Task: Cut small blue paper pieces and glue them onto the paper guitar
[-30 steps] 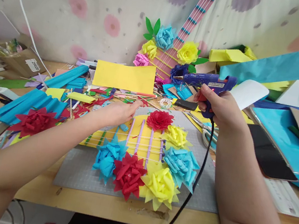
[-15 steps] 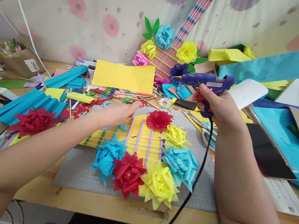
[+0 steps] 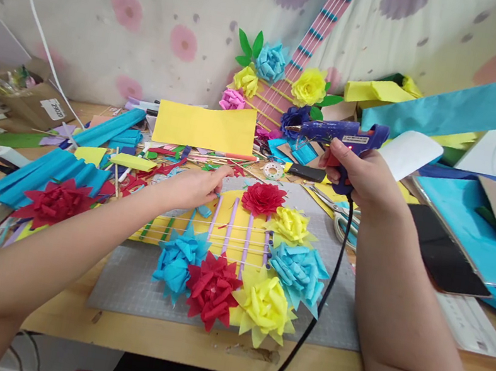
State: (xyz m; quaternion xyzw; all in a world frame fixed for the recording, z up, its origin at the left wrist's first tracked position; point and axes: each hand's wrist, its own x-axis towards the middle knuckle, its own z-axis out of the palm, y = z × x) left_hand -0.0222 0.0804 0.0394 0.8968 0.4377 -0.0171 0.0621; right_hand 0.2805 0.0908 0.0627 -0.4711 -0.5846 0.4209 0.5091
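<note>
My right hand (image 3: 352,165) is wrapped round a blue glue gun (image 3: 334,131), its nozzle pointing left. My left hand (image 3: 204,187) hovers over the upper edge of a yellow paper guitar (image 3: 221,219), fingers bent together; whatever is between the fingertips is too small to name. On the guitar are a red flower (image 3: 263,198), yellow flowers (image 3: 265,309), blue flowers (image 3: 299,271) and another red flower (image 3: 213,290) at the lower edge. White strings cross its purple and green strips. The guitar lies on a grey cutting mat (image 3: 138,288).
A pink flowered guitar (image 3: 273,97) leans at the back. Yellow paper (image 3: 205,127) stands behind my left hand. Scissors (image 3: 343,215) and a black phone (image 3: 448,249) lie right. Paper scraps and a loose red flower (image 3: 57,201) are left. The gun's cord (image 3: 330,289) hangs over the table edge.
The camera view has shifted very slightly. Both hands are in nearly the same places, and the right still holds the glue gun.
</note>
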